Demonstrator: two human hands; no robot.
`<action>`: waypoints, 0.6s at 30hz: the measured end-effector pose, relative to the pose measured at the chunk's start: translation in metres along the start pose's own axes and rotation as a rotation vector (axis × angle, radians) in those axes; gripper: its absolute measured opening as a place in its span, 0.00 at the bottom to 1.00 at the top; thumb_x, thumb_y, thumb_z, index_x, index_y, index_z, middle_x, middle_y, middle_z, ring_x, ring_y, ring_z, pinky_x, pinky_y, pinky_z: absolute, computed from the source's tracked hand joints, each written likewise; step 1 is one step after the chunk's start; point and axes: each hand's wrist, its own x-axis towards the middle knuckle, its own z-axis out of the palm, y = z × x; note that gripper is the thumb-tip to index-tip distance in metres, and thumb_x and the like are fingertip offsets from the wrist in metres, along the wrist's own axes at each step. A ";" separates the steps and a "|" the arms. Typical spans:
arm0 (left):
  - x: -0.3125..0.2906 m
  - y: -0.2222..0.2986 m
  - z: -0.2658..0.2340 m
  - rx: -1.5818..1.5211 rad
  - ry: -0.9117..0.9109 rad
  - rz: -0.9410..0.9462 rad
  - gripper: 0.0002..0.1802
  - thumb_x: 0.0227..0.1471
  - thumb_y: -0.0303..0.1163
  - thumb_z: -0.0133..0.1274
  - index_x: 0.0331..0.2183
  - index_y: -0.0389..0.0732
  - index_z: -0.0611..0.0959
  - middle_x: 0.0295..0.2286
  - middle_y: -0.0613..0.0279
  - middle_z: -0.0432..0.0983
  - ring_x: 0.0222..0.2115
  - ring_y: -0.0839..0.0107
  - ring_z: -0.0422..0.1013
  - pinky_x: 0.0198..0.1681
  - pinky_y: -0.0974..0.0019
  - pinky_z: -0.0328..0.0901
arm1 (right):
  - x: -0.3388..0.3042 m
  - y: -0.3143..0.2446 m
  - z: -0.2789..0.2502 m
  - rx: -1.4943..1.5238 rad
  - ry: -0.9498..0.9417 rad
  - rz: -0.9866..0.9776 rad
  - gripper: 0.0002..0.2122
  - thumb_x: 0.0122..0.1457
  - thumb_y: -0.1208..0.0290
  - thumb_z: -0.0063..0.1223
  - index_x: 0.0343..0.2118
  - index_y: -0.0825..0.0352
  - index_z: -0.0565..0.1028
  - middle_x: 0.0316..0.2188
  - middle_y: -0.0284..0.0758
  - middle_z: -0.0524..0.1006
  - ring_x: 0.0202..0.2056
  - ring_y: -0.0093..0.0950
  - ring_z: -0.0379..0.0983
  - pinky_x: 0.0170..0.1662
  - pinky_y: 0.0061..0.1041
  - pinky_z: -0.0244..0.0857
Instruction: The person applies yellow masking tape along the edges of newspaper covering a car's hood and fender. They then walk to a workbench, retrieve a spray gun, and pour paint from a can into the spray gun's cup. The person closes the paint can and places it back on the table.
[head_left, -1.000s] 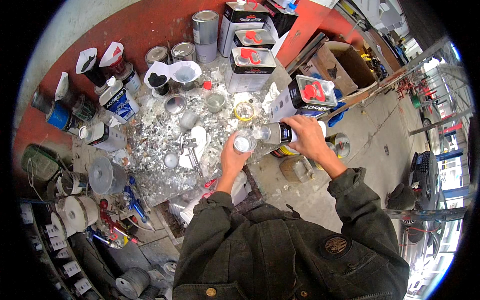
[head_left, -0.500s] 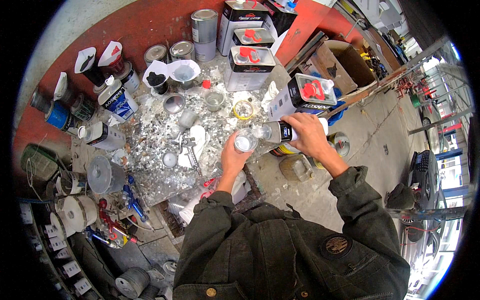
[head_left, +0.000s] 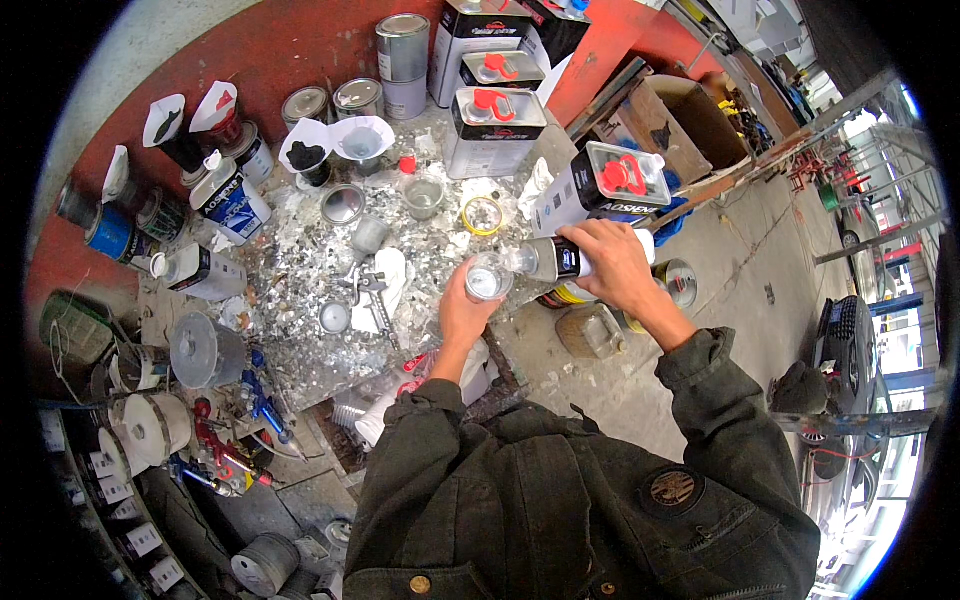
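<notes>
My left hand (head_left: 463,318) is wrapped round a small clear plastic cup (head_left: 487,284) with pale grey contents, held above the front right part of the paint-spattered bench. My right hand (head_left: 617,266) grips a bottle (head_left: 569,258) with a white body and dark label. It lies tipped nearly on its side, its translucent spout end (head_left: 522,260) at the cup's rim. Whether liquid is flowing is too small to tell. Left of the cup, a spray gun (head_left: 372,296) rests on the bench by a white rag (head_left: 393,273). A grey cup (head_left: 371,236) lies above it.
Metal cans with red caps (head_left: 497,135) line the bench's back; another rectangular can (head_left: 608,190) stands beyond my right hand. Paper strainers (head_left: 360,141) sit in cups at the back. More spray guns (head_left: 262,405) hang at the left. A jug (head_left: 590,332) stands on the floor at right.
Both hands keep their hold, with the bottle still tipped at the cup. The whole scene has shifted slightly to the left and up in the picture.
</notes>
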 end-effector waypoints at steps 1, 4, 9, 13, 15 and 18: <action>0.000 0.001 0.000 -0.007 -0.003 -0.006 0.42 0.32 0.26 0.70 0.52 0.40 0.72 0.45 0.54 0.74 0.45 0.65 0.73 0.46 0.64 0.68 | 0.001 0.000 0.000 0.004 0.000 0.001 0.32 0.32 0.75 0.66 0.47 0.58 0.72 0.39 0.31 0.73 0.44 0.33 0.70 0.45 0.33 0.59; 0.001 0.003 -0.001 0.030 0.004 0.016 0.42 0.32 0.26 0.71 0.52 0.39 0.72 0.45 0.54 0.74 0.45 0.65 0.73 0.46 0.65 0.68 | 0.001 0.000 0.000 0.011 0.000 0.000 0.32 0.32 0.75 0.66 0.48 0.58 0.72 0.39 0.31 0.73 0.44 0.33 0.70 0.45 0.32 0.59; 0.002 -0.002 0.001 0.020 0.007 0.008 0.42 0.32 0.27 0.71 0.52 0.39 0.72 0.45 0.54 0.74 0.45 0.64 0.72 0.47 0.65 0.67 | 0.000 0.003 0.003 -0.006 0.000 0.001 0.32 0.32 0.75 0.66 0.48 0.57 0.72 0.39 0.31 0.74 0.44 0.33 0.70 0.45 0.32 0.59; 0.002 0.000 0.002 0.004 0.014 0.018 0.42 0.31 0.27 0.71 0.52 0.39 0.72 0.45 0.53 0.74 0.45 0.63 0.72 0.48 0.64 0.66 | 0.000 0.003 0.002 -0.001 0.007 0.000 0.32 0.31 0.76 0.66 0.47 0.57 0.72 0.39 0.31 0.74 0.44 0.34 0.70 0.45 0.33 0.59; 0.003 0.004 0.001 0.018 0.001 0.004 0.42 0.31 0.27 0.71 0.51 0.38 0.72 0.45 0.53 0.74 0.46 0.62 0.72 0.49 0.64 0.65 | 0.001 0.002 0.000 -0.002 0.000 0.002 0.31 0.32 0.75 0.65 0.47 0.58 0.72 0.39 0.32 0.74 0.44 0.34 0.70 0.45 0.33 0.59; 0.003 0.004 0.000 0.023 0.001 -0.005 0.42 0.31 0.27 0.71 0.51 0.38 0.72 0.45 0.53 0.74 0.46 0.61 0.72 0.50 0.63 0.65 | 0.001 0.001 -0.001 -0.007 -0.019 0.006 0.30 0.33 0.74 0.64 0.47 0.60 0.73 0.40 0.34 0.74 0.44 0.35 0.70 0.47 0.32 0.59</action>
